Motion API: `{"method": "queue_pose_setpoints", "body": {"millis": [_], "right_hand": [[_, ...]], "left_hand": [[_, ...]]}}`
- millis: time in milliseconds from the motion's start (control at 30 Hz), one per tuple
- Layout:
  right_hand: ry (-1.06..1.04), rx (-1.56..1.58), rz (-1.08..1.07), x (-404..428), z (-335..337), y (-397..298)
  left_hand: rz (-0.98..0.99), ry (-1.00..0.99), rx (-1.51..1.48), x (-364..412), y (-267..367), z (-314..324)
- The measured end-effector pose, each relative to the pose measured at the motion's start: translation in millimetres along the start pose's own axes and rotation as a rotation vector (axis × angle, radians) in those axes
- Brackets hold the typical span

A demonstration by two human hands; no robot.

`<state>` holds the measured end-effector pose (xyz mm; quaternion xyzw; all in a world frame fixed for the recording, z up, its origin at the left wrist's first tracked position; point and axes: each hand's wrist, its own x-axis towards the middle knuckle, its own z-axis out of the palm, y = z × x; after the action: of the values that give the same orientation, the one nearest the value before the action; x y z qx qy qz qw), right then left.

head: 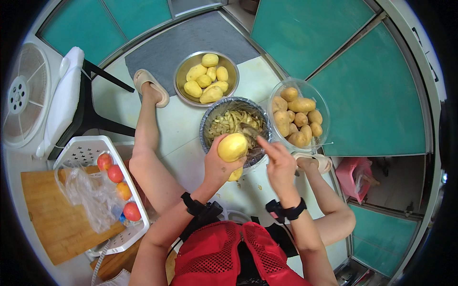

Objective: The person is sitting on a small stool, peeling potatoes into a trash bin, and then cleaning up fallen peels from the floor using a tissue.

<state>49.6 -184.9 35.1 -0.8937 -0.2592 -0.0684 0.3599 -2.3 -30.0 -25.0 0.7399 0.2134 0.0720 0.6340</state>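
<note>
My left hand (222,163) grips a peeled yellow potato (232,147) over the near rim of a lined bin (204,134). More yellow flesh shows below that palm; whether it belongs to the same potato, I cannot tell. Peel strips (229,123) fill the bin. My right hand (281,166) is just right of the potato, fingers curled and index finger stretched forward. From its fingertip runs a blurred, blade-like tool (250,131), its exact kind unclear. Peeled potatoes (204,80) lie in a steel bowl (177,85); unpeeled ones (301,118) fill a clear plastic tub (326,114).
To the left, a white basket (141,211) holds tomato-like red fruits (115,173), a plastic bag (86,196) and a wooden board (46,214). Behind it stand a black stool (103,123) and a fan (25,94). Green cabinet doors (372,103) and a pink bin (349,177) are right.
</note>
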Motion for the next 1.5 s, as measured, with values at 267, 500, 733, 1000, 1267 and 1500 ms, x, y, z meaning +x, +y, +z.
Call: {"method": "queue_pose_setpoints", "body": {"millis": [267,500,733,1000,1267,1500], "right_hand": [[-0.049,0.259,0.092,-7,11,14],[-0.095,0.433,0.020,-6,9,18],[-0.208,0.224,0.234,-13,17,49],[-0.352,0.772,0.783,-29,17,54],[-0.323,0.859,0.634,-23,10,24],[-0.403,0.753,0.626,-15,1,29]], "left_hand": [[-0.271,-0.346,-0.698,3,-1,-6],[-0.324,-0.505,-0.840,3,-2,-12],[-0.583,-0.427,-0.884,1,-17,-8],[-0.513,-0.340,-1.009,9,-2,-3],[-0.498,-0.200,-1.213,2,13,4],[-0.453,-0.310,-0.712,0,6,-29]]}}
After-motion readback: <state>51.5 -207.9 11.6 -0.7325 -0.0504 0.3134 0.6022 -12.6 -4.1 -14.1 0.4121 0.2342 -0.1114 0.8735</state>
